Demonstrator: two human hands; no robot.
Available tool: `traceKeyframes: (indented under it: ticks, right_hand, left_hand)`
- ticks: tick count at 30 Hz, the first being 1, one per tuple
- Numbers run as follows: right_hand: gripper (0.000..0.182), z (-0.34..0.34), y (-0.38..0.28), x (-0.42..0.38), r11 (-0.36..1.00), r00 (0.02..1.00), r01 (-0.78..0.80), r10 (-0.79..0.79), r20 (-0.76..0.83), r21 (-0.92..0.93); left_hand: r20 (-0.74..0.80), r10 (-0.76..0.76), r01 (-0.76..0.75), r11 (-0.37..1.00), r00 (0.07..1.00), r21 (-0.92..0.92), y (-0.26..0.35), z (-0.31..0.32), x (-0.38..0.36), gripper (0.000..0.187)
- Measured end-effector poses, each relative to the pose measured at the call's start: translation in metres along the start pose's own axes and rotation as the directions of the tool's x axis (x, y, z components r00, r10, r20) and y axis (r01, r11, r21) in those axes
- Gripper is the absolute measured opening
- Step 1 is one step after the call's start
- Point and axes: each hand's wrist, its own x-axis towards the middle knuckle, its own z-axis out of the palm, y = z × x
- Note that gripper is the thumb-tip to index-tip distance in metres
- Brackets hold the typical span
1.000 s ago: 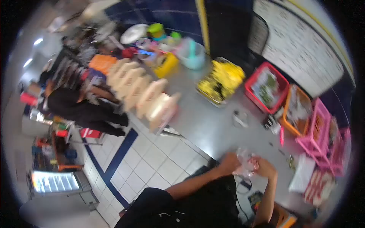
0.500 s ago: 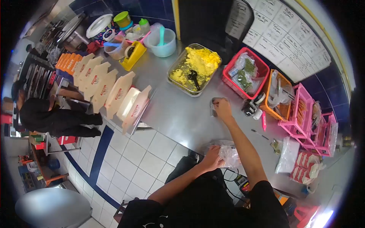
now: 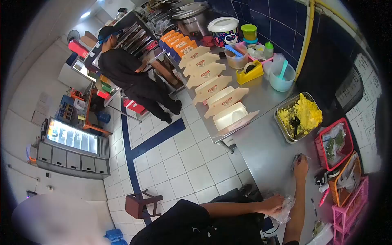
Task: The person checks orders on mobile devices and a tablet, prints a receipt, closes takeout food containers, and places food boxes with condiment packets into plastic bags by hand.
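Observation:
My left hand is closed on a crumpled clear plastic bag near the front edge of the steel table. Farther along, my right hand reaches down to the tabletop, its fingers bunched on a small dark, shiny packet, mostly hidden under them. Beyond that hand stands a glass tray of crumbly yellow food, a black spoon lying in it.
Open paper boxes line the table at left. A yellow tape dispenser and tubs stand behind. Red, orange and pink baskets hold the right side. Another person stands across the tiled floor.
The view has swung left, so the table and both hands appear farther right and more of the room shows. Each hand keeps its hold on the bag and the packet.

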Motion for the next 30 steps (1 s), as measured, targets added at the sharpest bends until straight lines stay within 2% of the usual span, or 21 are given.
traceKeyframes:
  ticks: [2,4,8,10,11,13,14,16,17,19,20,22,23,25,26,27,28,29,30]
  right_hand:
    - [0.018,0.0,-0.002,0.002,0.999,0.999,0.023,-0.023,0.029,-0.025]
    - [0.017,0.0,0.001,0.004,0.996,0.99,-0.092,0.09,0.11,0.011]
    - [0.015,-0.002,0.005,0.003,0.987,0.998,-0.048,0.042,0.037,0.154]
    - [0.016,-0.002,0.007,0.003,0.979,0.99,-0.13,0.119,0.079,0.154]
    - [0.016,-0.002,0.008,0.003,0.98,0.99,-0.129,0.118,0.075,0.153]
    - [0.014,-0.004,0.002,0.005,0.981,0.98,-0.181,0.174,0.098,0.066]
    - [0.014,-0.006,0.0,0.005,0.982,0.981,-0.177,0.17,0.097,0.069]
    - [0.011,-0.018,-0.005,0.005,0.999,0.999,0.007,-0.008,-0.035,-0.033]
    - [0.011,-0.024,-0.009,0.006,0.999,0.999,0.012,-0.013,-0.035,-0.03]
    - [0.012,-0.038,-0.018,0.01,0.999,0.985,-0.006,0.015,-0.175,0.05]
    - [0.012,-0.042,-0.016,0.012,0.999,0.984,-0.002,0.011,-0.175,0.053]
    - [0.016,-0.051,-0.007,0.02,0.961,0.976,0.074,-0.014,-0.218,0.268]
    - [0.016,-0.056,-0.002,0.025,0.957,0.975,0.082,-0.019,-0.222,0.277]
    - [0.016,-0.072,0.006,0.028,0.903,0.965,0.124,-0.014,-0.26,0.412]
    - [0.015,-0.093,-0.004,0.021,0.901,0.966,0.027,0.088,-0.244,0.433]
    - [0.015,-0.117,-0.014,0.012,0.89,0.955,-0.07,0.19,-0.227,0.451]
    - [0.014,-0.135,-0.011,0.001,0.838,0.962,-0.047,0.185,-0.202,0.544]
    - [0.014,-0.149,-0.004,-0.015,0.778,0.968,-0.024,0.174,-0.179,0.628]
    - [0.014,-0.163,-0.008,-0.034,0.76,0.966,-0.041,0.196,-0.169,0.649]
  left_hand:
    - [0.016,0.019,-0.02,0.999,1.0,0.047,-0.004,0.004,0.0,0.02]
    - [-0.05,0.02,-0.021,1.0,0.999,-0.022,-0.004,0.008,0.001,0.02]
    - [-0.113,0.076,-0.07,0.996,0.991,0.059,-0.005,0.007,0.0,0.022]
    - [-0.02,0.023,-0.022,0.999,1.0,0.04,-0.005,0.005,0.0,0.025]
    - [-0.02,0.027,-0.026,0.999,0.999,0.042,-0.004,0.005,0.0,0.025]
    - [0.112,-0.031,0.024,0.998,0.993,0.063,-0.002,-0.002,0.003,0.027]
    - [0.11,-0.032,0.025,0.997,0.993,0.068,-0.006,0.003,0.001,0.027]
    - [0.009,0.011,-0.011,0.998,1.0,0.059,-0.014,0.014,-0.001,0.026]
    - [0.005,0.009,-0.009,0.998,1.0,0.063,-0.015,0.017,-0.001,0.026]
    - [-0.132,0.079,-0.059,0.987,0.988,0.15,-0.011,0.016,0.001,0.021]
    - [-0.134,0.078,-0.057,0.986,0.988,0.155,-0.01,0.015,0.001,0.021]
    - [-0.017,0.052,-0.048,0.988,0.999,0.146,-0.007,0.01,0.002,0.019]
    - [-0.02,0.049,-0.046,0.986,0.999,0.158,-0.005,0.005,0.005,0.019]
    - [0.236,-0.095,0.047,0.978,0.967,0.203,0.009,-0.015,0.012,0.019]
    - [0.238,-0.103,0.05,0.975,0.966,0.217,0.004,-0.009,0.008,0.019]
    - [0.114,-0.053,0.025,0.972,0.992,0.234,-0.006,0.008,0.004,0.019]
    - [-0.01,0.006,-0.003,0.968,1.0,0.25,-0.014,0.021,0.003,0.019]
    - [-0.007,0.009,-0.007,0.966,1.0,0.257,-0.019,0.029,0.004,0.019]
    - [-0.2,0.108,-0.046,0.955,0.974,0.292,-0.022,0.037,0.006,0.021]
